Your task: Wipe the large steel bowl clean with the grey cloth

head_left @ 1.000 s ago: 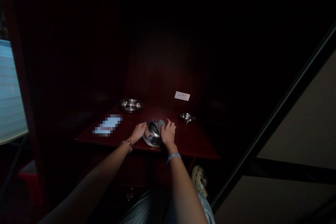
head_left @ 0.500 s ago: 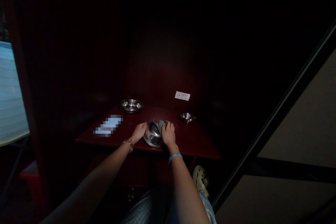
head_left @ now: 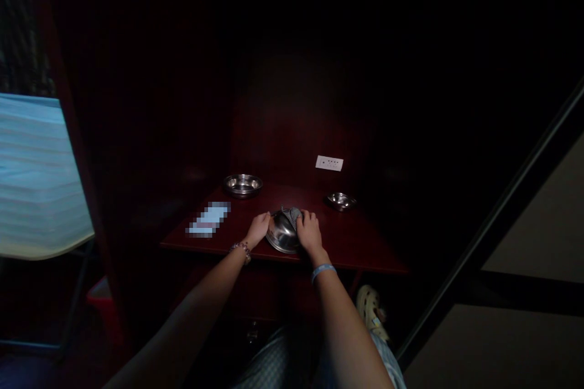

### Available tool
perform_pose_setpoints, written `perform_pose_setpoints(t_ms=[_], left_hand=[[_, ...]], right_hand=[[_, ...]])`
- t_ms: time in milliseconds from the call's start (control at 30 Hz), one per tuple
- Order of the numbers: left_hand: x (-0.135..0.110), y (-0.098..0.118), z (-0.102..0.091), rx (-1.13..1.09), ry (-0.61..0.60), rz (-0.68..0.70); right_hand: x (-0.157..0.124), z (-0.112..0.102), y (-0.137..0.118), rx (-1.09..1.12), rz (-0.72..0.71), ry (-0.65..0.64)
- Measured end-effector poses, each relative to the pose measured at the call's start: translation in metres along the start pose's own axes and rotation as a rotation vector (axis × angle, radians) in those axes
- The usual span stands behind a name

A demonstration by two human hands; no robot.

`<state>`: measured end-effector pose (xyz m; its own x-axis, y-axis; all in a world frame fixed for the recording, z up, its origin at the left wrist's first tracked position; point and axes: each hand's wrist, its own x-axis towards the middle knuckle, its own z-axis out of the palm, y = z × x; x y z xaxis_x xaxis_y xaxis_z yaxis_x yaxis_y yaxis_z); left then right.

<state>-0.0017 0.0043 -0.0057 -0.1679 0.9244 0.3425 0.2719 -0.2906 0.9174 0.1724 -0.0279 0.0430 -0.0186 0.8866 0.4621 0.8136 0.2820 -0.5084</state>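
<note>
Head view: the bowl (head_left: 280, 238) lies upside down near the front edge of the dark red table (head_left: 360, 246). Its right side is hidden by the right hand (head_left: 310, 232), fingers clamped over a cloth (head_left: 292, 216). The left hand (head_left: 258, 228) pinches its left edge. Pixelation masks a pale item (head_left: 210, 219); wristband (head_left: 323, 271) markings are unreadable. A socket (head_left: 329, 163) shows on the dim back wall (head_left: 283, 134).

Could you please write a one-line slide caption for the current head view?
The left hand holds a shiny metal bowl while the right hand holds a grey cloth against it.
</note>
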Motion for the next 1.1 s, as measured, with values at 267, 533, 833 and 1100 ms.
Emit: perform_pose_setpoints(t_ms=[267,533,833,1100], left_hand=[[0.001,0.003,-0.002,0.015,0.002,-0.005],[0.000,0.003,-0.004,0.031,0.002,-0.008],[-0.002,0.009,-0.004,0.089,0.007,-0.013],[-0.003,0.012,-0.004,0.087,0.002,-0.023]], right_hand=[[0.000,-0.007,-0.009,-0.039,0.056,-0.068],[-0.003,-0.007,-0.010,-0.041,0.047,-0.073],[-0.003,-0.005,-0.007,-0.011,0.027,-0.071],[-0.003,-0.003,-0.004,0.003,0.008,-0.046]])
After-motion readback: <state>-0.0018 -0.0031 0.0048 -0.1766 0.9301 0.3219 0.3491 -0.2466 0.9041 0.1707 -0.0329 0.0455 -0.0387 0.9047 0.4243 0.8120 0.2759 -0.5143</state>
